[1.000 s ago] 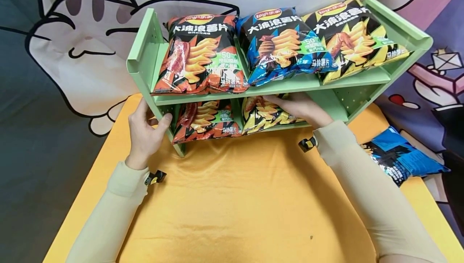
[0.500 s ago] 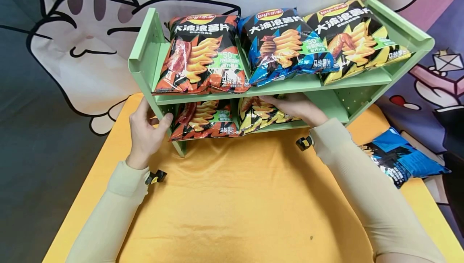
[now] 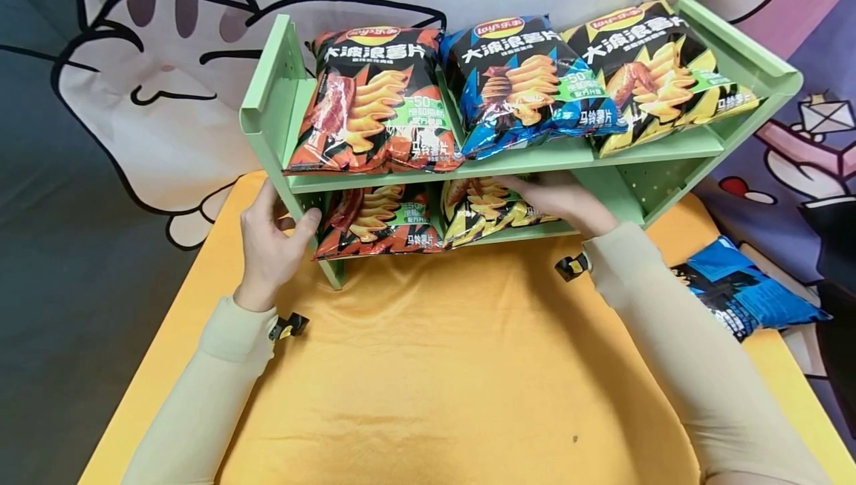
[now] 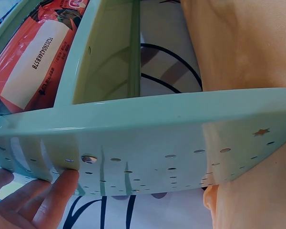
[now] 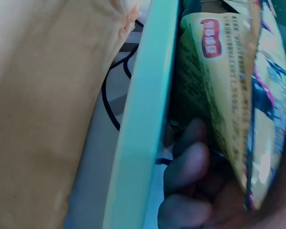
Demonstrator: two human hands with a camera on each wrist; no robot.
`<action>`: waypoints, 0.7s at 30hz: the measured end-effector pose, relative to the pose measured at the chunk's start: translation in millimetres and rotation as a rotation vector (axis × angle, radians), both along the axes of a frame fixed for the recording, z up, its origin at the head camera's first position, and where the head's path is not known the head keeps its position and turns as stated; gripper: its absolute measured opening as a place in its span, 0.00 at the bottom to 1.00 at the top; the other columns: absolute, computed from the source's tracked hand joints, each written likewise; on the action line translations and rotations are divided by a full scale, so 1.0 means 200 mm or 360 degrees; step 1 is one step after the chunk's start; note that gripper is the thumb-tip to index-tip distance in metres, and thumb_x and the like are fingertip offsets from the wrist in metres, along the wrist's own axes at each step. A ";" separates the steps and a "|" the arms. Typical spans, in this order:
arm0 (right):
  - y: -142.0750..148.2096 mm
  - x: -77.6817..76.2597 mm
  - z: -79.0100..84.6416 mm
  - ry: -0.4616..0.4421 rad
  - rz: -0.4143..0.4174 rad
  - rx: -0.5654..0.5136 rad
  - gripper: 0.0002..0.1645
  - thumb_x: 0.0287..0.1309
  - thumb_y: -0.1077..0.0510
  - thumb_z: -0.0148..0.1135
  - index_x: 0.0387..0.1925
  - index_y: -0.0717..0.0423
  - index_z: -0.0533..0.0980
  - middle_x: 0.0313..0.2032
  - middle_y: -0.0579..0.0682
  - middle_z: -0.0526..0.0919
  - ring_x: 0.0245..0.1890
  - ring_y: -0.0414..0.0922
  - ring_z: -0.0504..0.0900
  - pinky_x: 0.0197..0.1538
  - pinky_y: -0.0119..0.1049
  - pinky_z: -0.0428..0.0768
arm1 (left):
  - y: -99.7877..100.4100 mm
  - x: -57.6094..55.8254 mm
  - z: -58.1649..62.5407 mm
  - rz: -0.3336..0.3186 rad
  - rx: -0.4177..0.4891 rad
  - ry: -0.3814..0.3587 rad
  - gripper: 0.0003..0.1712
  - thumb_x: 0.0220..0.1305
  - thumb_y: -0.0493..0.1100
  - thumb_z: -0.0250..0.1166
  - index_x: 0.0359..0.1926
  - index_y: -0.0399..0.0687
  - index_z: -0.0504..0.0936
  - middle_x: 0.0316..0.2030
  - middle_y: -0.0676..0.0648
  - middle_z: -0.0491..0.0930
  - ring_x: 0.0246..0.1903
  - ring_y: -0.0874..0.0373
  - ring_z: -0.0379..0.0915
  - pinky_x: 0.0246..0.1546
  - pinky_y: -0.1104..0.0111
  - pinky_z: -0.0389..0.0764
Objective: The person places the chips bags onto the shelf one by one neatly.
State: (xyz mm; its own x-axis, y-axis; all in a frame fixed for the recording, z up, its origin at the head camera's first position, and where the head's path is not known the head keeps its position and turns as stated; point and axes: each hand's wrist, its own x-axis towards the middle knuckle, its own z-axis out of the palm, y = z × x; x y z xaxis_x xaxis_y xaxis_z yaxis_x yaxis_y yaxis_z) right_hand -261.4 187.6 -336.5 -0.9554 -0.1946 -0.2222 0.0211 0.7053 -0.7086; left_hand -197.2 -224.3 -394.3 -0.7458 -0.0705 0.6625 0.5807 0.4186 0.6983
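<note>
My left hand (image 3: 274,243) holds the left side panel of a green two-tier shelf (image 3: 468,168), its thumb at the front edge. In the left wrist view its fingers (image 4: 62,195) lie against the perforated outer face. Inside the lower tier, my right hand (image 3: 562,199) grips a yellow-and-black chip bag (image 3: 484,210); the right wrist view has curled fingers (image 5: 188,167) beside and under that bag (image 5: 229,95). Left of it lies a red chip bag (image 3: 377,225). Part of the right hand is hidden by the upper tier.
Red (image 3: 374,106), blue (image 3: 528,91) and yellow-black (image 3: 662,76) chip bags lean in the upper tier. Another blue bag (image 3: 756,284) lies at the right on the yellow-covered table (image 3: 428,373). A cartoon-printed cloth (image 3: 160,121) hangs behind the shelf.
Both lower bags have shifted slightly left within the shelf, and the red one sits a little further back. My right hand moved slightly left, then back right. The left hand stays in place.
</note>
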 end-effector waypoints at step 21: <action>0.42 0.40 -0.02 0.0619 -0.0230 0.0253 0.25 0.69 0.34 0.59 0.45 0.50 0.83 0.27 0.51 0.83 0.22 0.45 0.75 0.27 0.37 0.70 | 0.00 0.00 0.00 -0.0002 0.0010 0.0011 0.29 0.57 0.46 0.66 0.61 0.48 0.82 0.38 0.34 0.88 0.36 0.77 0.84 0.28 0.84 0.81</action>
State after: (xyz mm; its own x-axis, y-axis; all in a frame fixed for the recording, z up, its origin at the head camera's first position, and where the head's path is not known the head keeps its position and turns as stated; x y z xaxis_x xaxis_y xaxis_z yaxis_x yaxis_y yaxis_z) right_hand -181.1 271.8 -339.9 -0.9887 -0.0455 0.1426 -0.1191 0.8157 -0.5661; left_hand -197.6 -224.0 -394.7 -0.7412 -0.0736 0.6673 0.5861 0.4136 0.6967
